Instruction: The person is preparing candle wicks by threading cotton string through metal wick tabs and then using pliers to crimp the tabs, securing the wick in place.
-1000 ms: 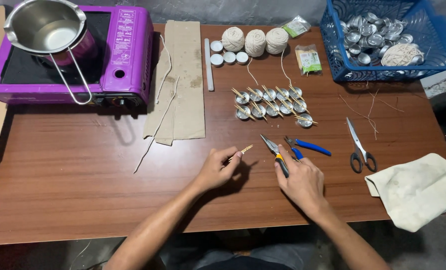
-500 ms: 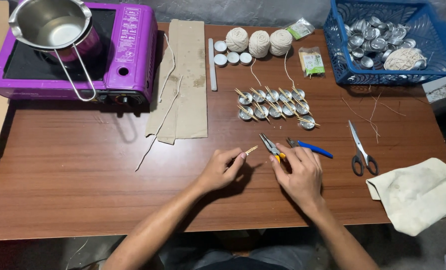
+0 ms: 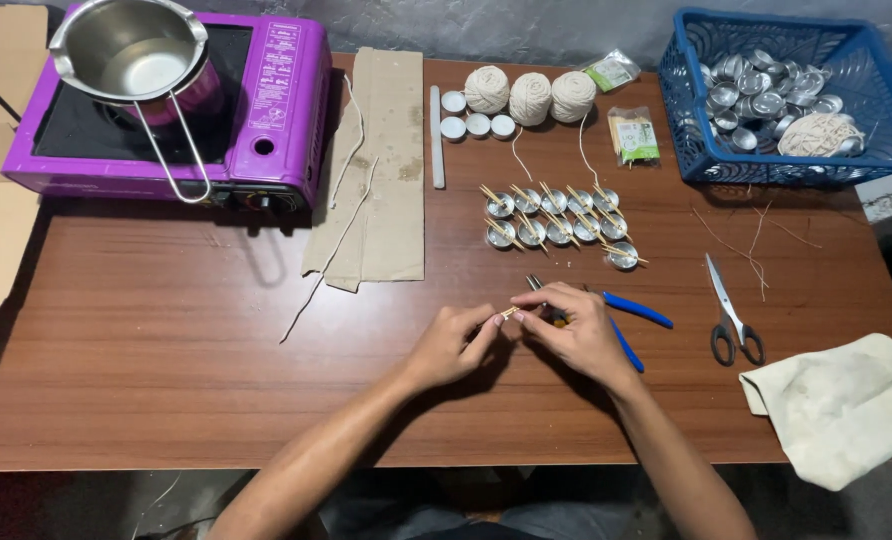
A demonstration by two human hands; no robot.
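Note:
My left hand (image 3: 454, 347) pinches one end of a short, thin wooden stick (image 3: 509, 312) over the table's near middle. The fingertips of my right hand (image 3: 578, 335) pinch the same stick at its other end, so both hands meet on it. Small pliers (image 3: 535, 284) lie on the table under my right hand, only the tip showing. Blue-handled pliers (image 3: 638, 311) lie just right of that hand. Beyond the hands stand two rows of small metal tins (image 3: 556, 218), each with sticks laid across its rim.
Scissors (image 3: 734, 325) and a pale cloth (image 3: 846, 405) lie to the right. A blue basket (image 3: 706, 160) of tins sits at the back right, three balls of string (image 3: 531, 95) at the back, cardboard (image 3: 381, 170) and a purple stove (image 3: 266, 100) with a steel pot (image 3: 131, 50) at the left.
My right hand has left the pliers' handle and moved left to the stick's free end. My left hand has held the stick throughout. The view has shifted a little.

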